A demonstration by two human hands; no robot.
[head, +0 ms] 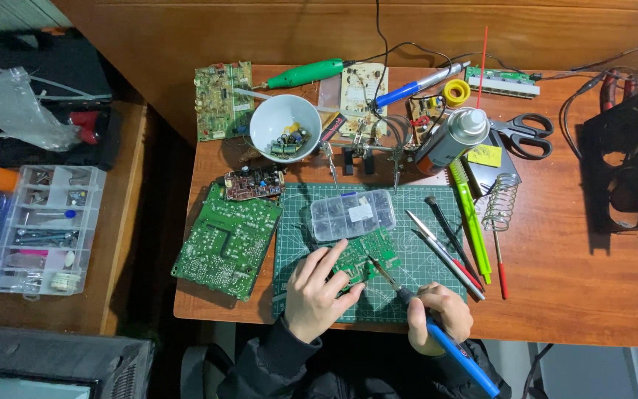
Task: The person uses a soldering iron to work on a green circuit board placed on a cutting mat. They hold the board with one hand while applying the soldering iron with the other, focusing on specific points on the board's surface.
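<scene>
My left hand grips the near left edge of a small green circuit board that lies on the green cutting mat. My right hand holds a blue-handled soldering iron like a pen. Its metal tip touches the small board near its middle. A clear plastic parts box sits just beyond the board.
A large green circuit board lies left of the mat. A white bowl of parts, a spray can, scissors, a spring iron stand, pens and tweezers crowd the back and right. A compartment organizer sits on the left table.
</scene>
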